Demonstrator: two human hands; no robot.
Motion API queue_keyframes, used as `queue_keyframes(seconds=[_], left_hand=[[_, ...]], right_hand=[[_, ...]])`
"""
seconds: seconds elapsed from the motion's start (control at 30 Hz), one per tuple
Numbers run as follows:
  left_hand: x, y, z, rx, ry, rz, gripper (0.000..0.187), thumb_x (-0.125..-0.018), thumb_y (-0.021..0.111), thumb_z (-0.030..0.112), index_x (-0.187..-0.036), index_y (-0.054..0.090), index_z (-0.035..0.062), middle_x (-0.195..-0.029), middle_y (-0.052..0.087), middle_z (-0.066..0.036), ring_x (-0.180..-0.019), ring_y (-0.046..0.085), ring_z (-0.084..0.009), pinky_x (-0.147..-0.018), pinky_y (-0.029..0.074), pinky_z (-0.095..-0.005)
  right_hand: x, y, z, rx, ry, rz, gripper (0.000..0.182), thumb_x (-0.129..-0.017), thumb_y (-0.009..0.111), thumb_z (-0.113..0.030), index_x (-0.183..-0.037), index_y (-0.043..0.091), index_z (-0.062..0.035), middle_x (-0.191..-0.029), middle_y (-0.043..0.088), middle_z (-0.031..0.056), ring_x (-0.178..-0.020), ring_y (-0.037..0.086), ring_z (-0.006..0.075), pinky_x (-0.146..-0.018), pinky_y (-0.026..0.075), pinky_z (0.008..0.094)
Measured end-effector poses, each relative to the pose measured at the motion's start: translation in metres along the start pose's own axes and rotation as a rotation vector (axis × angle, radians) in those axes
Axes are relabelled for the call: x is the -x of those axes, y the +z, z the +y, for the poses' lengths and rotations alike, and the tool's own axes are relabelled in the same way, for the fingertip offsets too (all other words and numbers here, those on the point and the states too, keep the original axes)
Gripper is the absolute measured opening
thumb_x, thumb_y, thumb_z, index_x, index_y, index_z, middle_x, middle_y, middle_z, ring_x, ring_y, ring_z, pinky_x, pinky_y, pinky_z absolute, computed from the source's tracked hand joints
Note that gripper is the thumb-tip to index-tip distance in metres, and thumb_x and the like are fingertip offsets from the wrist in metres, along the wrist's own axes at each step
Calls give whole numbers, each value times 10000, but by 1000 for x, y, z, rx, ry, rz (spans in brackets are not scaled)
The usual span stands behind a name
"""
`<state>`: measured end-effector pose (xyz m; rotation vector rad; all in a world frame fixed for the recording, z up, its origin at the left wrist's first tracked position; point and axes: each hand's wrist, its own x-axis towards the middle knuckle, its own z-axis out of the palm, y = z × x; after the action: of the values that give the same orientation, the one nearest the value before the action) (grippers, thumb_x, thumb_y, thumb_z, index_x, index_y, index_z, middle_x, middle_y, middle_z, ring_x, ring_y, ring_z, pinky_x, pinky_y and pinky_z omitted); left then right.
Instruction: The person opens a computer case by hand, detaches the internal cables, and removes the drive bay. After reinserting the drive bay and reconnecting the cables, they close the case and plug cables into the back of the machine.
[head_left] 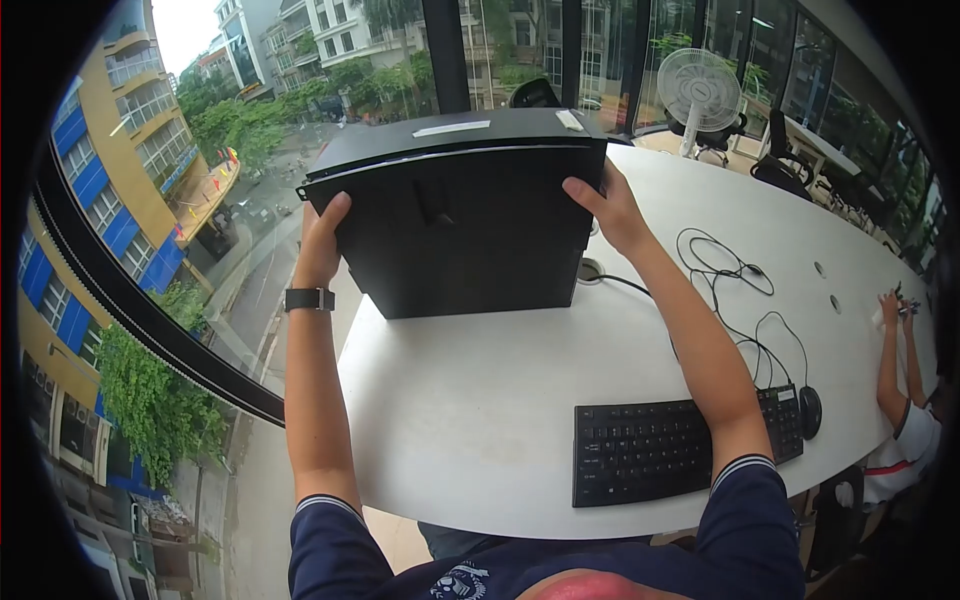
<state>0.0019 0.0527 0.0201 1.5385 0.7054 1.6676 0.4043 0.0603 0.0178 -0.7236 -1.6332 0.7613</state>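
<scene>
A large black computer case (460, 230) stands on the white table (450, 400), its broad side facing me. My left hand (325, 235) grips its left edge, the thumb lying on the near face near the upper corner. On the opposite edge, my right hand (612, 208) holds the case with the thumb on the near face; its other fingers are mostly hidden behind. White labels lie on the top of the case. A black keyboard (640, 450) rests under my right forearm, with a black mouse (810, 412) beside it.
Coiled black cables (725, 270) lie right of the case. Glass windows run along the left and back. A white fan (699, 92) and office chairs stand beyond the table. At the far right sits another person (905, 430), hands over the table.
</scene>
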Motion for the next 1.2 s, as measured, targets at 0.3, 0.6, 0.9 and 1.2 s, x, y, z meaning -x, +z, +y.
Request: queue_keyframes(seconds=[0.3, 0.6, 0.9, 1.2], left_hand=[[-1, 3, -7, -82, 14, 147, 534, -911, 764, 332, -1244, 597, -51, -1131, 685, -118, -1015, 669, -184, -859, 546, -313], [17, 77, -11, -456, 151, 824, 578, -1043, 531, 551, -1082, 664, -10, -943, 701, -102, -891, 641, -233, -868, 478, -370], [-38, 39, -32, 115, 49, 424, 724, -1018, 479, 663, -1098, 692, -24, -1001, 708, -96, -883, 679, -165, -784, 541, -305], [19, 36, -32, 194, -277, 362, 795, -1025, 437, 667, -1439, 467, -10, -1338, 583, -133, -1189, 571, -198, -1000, 469, -351]], right_hand=[[-2, 4, 22, -186, -99, -13, 782, -924, 732, -522, -1484, 456, -52, -1387, 546, 111, -1312, 499, 207, -1130, 388, 359], [-20, 2, 126, -891, 391, -189, 724, -999, 501, -654, -1452, 531, -91, -1308, 646, 75, -1204, 626, 213, -1009, 542, 368], [111, 121, -58, -76, 354, 171, 901, -1047, 139, -702, -1304, 558, 53, -1201, 602, 208, -1102, 550, 319, -1034, 382, 380], [119, 131, -56, -273, 247, 6, 829, -1077, 236, -645, -1371, 568, 56, -1230, 665, 193, -1139, 628, 272, -1022, 460, 354]])
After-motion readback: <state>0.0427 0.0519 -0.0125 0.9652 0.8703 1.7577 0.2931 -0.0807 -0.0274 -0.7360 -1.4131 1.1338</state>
